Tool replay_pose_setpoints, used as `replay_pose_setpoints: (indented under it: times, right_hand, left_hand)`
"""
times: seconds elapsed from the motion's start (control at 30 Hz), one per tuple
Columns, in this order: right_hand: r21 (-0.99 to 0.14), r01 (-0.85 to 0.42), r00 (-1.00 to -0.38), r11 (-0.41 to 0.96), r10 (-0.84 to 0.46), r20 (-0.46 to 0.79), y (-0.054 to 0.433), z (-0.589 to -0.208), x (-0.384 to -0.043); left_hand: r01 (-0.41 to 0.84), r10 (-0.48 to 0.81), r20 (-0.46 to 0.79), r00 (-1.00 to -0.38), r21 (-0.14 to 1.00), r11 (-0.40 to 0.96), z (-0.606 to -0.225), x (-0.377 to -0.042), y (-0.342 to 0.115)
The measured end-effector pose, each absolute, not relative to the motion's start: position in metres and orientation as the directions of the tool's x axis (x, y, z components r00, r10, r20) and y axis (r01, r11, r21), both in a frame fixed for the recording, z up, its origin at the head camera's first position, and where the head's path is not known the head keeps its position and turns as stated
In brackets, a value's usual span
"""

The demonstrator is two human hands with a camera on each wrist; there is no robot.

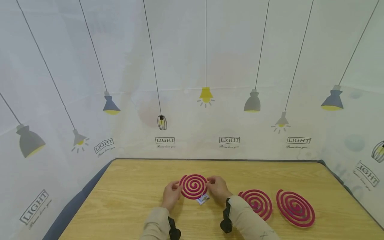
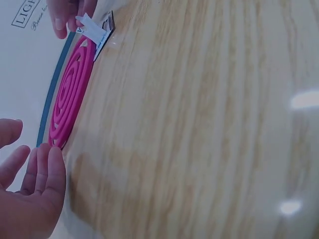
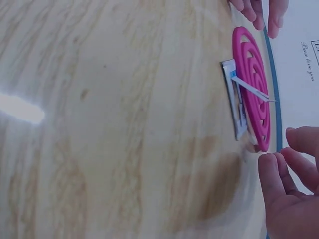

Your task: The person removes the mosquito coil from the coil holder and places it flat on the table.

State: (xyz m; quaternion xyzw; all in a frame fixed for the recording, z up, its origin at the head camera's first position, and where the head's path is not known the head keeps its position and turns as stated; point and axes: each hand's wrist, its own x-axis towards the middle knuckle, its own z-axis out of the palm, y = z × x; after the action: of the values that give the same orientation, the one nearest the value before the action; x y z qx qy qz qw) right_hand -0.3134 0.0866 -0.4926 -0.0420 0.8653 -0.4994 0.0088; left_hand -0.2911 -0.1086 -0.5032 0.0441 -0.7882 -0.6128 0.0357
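A magenta spiral mosquito coil [image 1: 194,184] lies between the two hands over the wooden table. My left hand [image 1: 171,194] has its fingertips right at the coil's left edge; in the left wrist view its fingers are straight and the thumb stands apart. On the opposite side, my right hand [image 1: 219,188] is at the coil's right edge, with extended fingers and a raised thumb in the right wrist view. A small flat silver and white piece [image 3: 233,99] lies partly beneath the coil, and a thin strip from it crosses over the coil's rings.
To the right on the table [image 1: 120,200] lie two more coils: one [image 1: 255,204] is partly hidden by the right sleeve, the other [image 1: 296,207] lies farther right. A white cloth backdrop [image 1: 186,66] printed with hanging lamps rises behind the table and at both sides.
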Motion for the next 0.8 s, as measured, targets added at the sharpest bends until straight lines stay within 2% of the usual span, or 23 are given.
replay_pose_setpoints:
  times: [0.47, 0.8]
  right_hand:
    - [-0.889, -0.118, -0.987, 0.443, -0.147, 0.057, 0.103, -0.465, -0.298]
    - [-0.947, -0.114, -0.978, 0.301, -0.203, 0.054, 0.136, -0.456, -0.285]
  left_hand:
    - [0.105, 0.003, 0.108, -0.994, 0.955, 0.277, -0.489, -0.283, -0.095]
    - [0.228, 0.107, 0.207, -0.972, 0.939, 0.258, -0.485, -0.268, -0.072]
